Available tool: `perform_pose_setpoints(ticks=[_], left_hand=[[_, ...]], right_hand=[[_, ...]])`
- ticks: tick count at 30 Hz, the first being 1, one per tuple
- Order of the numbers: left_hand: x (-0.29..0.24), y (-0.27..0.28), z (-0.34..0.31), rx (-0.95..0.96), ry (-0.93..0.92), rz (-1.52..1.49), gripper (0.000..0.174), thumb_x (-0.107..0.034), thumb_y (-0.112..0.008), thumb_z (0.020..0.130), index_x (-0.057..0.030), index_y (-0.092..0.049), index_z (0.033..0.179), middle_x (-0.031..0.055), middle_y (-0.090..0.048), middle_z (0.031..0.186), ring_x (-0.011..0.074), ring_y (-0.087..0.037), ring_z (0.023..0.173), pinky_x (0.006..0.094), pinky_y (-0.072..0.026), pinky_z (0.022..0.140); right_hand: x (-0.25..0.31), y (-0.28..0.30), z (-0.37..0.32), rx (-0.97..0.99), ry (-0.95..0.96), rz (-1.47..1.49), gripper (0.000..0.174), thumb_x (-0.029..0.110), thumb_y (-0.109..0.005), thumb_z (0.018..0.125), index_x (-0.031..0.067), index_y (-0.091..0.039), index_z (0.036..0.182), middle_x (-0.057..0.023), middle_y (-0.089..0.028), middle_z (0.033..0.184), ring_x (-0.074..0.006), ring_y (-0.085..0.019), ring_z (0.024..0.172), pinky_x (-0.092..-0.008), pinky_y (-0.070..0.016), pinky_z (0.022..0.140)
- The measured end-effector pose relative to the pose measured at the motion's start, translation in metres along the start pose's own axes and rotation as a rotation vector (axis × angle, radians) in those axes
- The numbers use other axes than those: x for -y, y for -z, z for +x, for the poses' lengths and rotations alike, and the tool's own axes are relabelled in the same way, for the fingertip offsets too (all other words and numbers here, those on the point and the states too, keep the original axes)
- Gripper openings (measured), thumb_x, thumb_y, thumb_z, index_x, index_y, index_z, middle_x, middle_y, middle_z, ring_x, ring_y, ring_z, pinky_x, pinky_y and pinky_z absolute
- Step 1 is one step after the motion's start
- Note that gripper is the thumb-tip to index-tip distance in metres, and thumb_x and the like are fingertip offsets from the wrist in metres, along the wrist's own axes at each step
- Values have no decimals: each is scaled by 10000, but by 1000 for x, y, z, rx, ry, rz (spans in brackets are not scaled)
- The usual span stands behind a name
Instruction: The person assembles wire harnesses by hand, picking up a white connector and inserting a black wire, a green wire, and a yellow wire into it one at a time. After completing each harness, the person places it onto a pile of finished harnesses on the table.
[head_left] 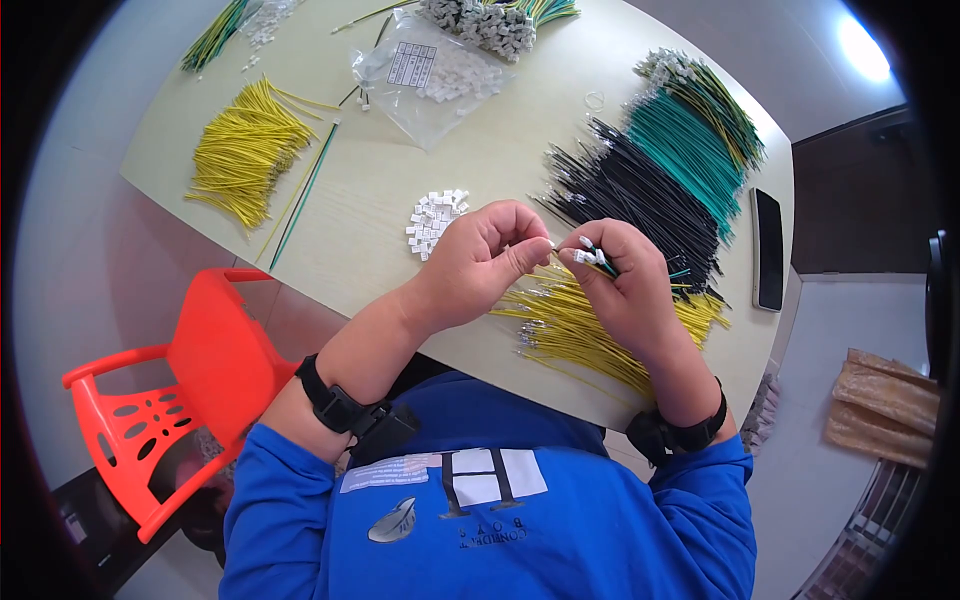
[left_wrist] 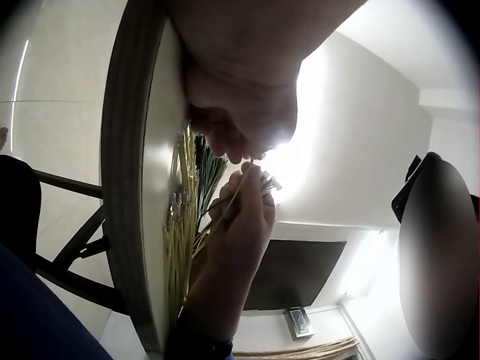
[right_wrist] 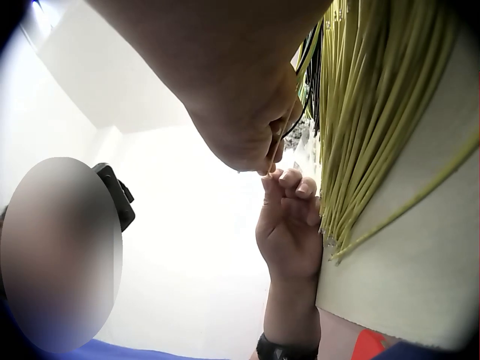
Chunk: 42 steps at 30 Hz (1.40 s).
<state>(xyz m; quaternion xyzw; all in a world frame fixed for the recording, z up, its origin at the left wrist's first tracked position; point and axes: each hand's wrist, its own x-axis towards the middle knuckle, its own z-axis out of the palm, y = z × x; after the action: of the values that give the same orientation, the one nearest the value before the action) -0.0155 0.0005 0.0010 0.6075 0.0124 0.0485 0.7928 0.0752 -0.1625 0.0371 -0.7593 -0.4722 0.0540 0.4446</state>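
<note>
My left hand pinches a small white connector between thumb and fingertips. Close beside it, my right hand grips a few thin wires, green and black among them, with white connectors on their ends. The fingertips of both hands nearly meet above the table; in the right wrist view a thin wire runs down to the left fingertips. Below the right hand lies a bundle of yellow wires, and behind it a pile of black wires. Loose white connectors lie left of the left hand.
Green wires lie beyond the black ones, and a phone sits at the table's right edge. Another yellow bundle is at the left. A clear bag of white connectors lies at the back. A red chair stands left.
</note>
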Motion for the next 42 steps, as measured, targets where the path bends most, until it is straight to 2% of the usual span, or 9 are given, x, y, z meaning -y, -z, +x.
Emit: perform_pose_setpoints(ticks=[7, 9, 12, 18, 22, 27, 30, 37, 42], left_hand=[[1, 1, 0, -4, 3, 103, 111, -125, -605, 890, -21, -573, 909, -18, -571, 764, 9, -466, 662, 167, -391, 574], [-5, 2, -2, 24, 62, 127, 92, -99, -591, 894, -17, -557, 914, -4, -567, 812, 29, -494, 730, 179, -416, 648], [-5, 2, -2, 33, 66, 170, 74, -80, -586, 894, -16, -551, 908, 2, -564, 833, 37, -502, 756, 181, -424, 675], [-7, 2, -3, 16, -32, 370, 49, -56, -594, 884, -27, -555, 875, 3, -568, 829, 29, -478, 725, 174, -405, 632], [5, -1, 1, -54, -126, 230, 61, -69, -647, 842, -46, -591, 836, -9, -554, 690, 19, -436, 592, 193, -375, 509], [4, 2, 0, -33, -99, 204, 67, -72, -643, 847, -39, -586, 836, -11, -564, 700, 17, -438, 589, 186, -378, 512], [2, 5, -2, 30, -27, 147, 51, -52, -588, 888, -23, -545, 887, 8, -573, 840, 43, -513, 751, 178, -423, 668], [-2, 7, -2, 16, 62, 143, 69, -73, -578, 896, -19, -536, 902, 13, -569, 841, 57, -530, 781, 190, -433, 703], [-3, 7, -2, 9, 73, 50, 75, -85, -567, 894, -20, -532, 908, 10, -564, 835, 55, -524, 781, 194, -428, 697]], right_hand=[[0, 3, 1, 48, -16, -50, 75, 18, -637, 771, 32, -590, 828, -66, -583, 752, -205, -557, 694, -299, -440, 630], [0, 5, 1, 64, -17, -60, 75, 19, -637, 769, 32, -589, 825, -66, -579, 746, -208, -554, 691, -300, -437, 629], [1, 8, 1, 114, -21, -84, 170, 15, -630, 688, 42, -568, 844, -97, -573, 782, -285, -575, 763, -359, -460, 654], [1, 4, 0, 86, -3, -53, 145, 2, -620, 699, 39, -552, 821, -86, -558, 756, -262, -555, 720, -340, -441, 630], [2, -2, -1, 52, -3, -42, 96, -10, -614, 744, 34, -548, 798, -66, -553, 733, -211, -530, 667, -295, -417, 613], [4, -2, 1, 47, 4, -30, 97, -15, -610, 744, 33, -548, 801, -68, -560, 741, -211, -541, 678, -291, -421, 619], [6, 1, 1, 50, -8, -34, 94, -10, -616, 746, 33, -557, 805, -70, -566, 748, -212, -550, 688, -291, -425, 625], [18, 23, 11, 105, -84, -140, 88, 49, -664, 765, 32, -596, 817, -88, -585, 771, -218, -566, 701, -292, -439, 642], [9, 59, 36, -67, -153, -331, 130, 131, -646, 816, 13, -609, 858, -126, -594, 806, -255, -576, 729, -315, -451, 669]])
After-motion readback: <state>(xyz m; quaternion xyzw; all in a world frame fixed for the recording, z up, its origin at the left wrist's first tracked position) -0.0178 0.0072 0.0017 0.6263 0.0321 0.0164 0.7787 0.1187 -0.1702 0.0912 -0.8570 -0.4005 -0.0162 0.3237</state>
